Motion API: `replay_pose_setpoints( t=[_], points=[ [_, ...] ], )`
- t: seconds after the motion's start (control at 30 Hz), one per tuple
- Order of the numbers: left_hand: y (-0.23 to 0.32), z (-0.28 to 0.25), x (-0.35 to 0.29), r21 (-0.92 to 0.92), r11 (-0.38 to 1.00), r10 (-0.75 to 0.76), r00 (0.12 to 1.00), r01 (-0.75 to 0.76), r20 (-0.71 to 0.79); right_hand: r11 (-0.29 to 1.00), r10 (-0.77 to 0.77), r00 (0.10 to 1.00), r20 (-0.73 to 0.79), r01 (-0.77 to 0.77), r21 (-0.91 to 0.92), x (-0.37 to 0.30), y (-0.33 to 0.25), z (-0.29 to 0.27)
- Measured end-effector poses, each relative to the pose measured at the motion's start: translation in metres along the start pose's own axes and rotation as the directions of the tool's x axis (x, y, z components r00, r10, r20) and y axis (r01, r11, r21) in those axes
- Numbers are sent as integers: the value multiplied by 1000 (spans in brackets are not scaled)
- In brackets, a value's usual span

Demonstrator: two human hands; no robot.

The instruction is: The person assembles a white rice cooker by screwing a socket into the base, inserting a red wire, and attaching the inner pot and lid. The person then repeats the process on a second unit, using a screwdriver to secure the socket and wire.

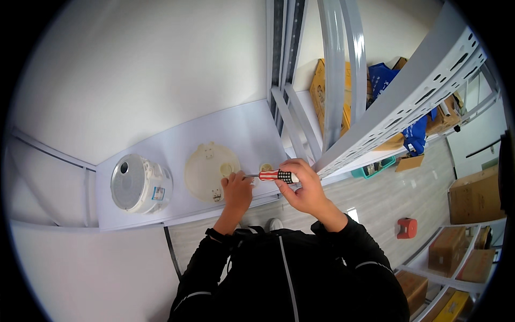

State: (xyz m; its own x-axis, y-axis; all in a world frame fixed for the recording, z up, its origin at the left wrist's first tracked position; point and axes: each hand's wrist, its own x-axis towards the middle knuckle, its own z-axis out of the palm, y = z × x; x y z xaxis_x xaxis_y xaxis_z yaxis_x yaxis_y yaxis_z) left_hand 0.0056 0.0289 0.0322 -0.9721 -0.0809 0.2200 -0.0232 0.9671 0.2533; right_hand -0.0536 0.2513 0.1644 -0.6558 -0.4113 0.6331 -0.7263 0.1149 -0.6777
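A screwdriver (274, 175) with a red-and-white striped handle, dark and dotted toward its end, lies level in my right hand (304, 189). Its metal shaft points left, to the fingers of my left hand (237, 193). Those fingers are bent and drawn together at the tip; what they pinch is hidden. Under and beside my left hand is a round cream mat (201, 174) with small animal-face drawings. A small pale round piece (226, 169) lies on the mat. Another small round piece (265, 167) sits just beyond the screwdriver handle.
A white bucket (140, 184) with a grey lid stands on the left of the white shelf board (252, 121). Grey perforated metal posts (397, 88) rise close on my right. Beyond are cartons, blue bags (382, 78), a teal bin (374, 168) and a red stool (407, 228).
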Motion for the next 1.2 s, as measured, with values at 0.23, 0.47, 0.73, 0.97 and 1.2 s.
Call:
replay_pose_setpoints(
  t=[0.23, 0.47, 0.73, 0.97, 1.2],
  points=[
    [-14, -39, -20, -210, 975, -108, 981, 73, -162, 999, -34, 999, 8, 34, 21, 6, 3, 0],
    [-41, -64, -46, -278, 954, -185, 950, 112, -251, 998, 9, 999, 35, -11, 60, 13, -1, 14],
    [-78, -127, -76, -211, 972, -181, 891, 99, -416, 953, 114, 993, 7, -111, 282, 28, -12, 71],
    [-167, -208, -103, -120, 990, -127, 815, 71, -565, 853, 117, 992, -44, -78, 516, 76, -78, 151],
    [-259, -248, -97, -150, 983, 27, 881, -111, -472, 952, -126, 976, -177, 169, 254, 109, -144, 254]
  ],
)
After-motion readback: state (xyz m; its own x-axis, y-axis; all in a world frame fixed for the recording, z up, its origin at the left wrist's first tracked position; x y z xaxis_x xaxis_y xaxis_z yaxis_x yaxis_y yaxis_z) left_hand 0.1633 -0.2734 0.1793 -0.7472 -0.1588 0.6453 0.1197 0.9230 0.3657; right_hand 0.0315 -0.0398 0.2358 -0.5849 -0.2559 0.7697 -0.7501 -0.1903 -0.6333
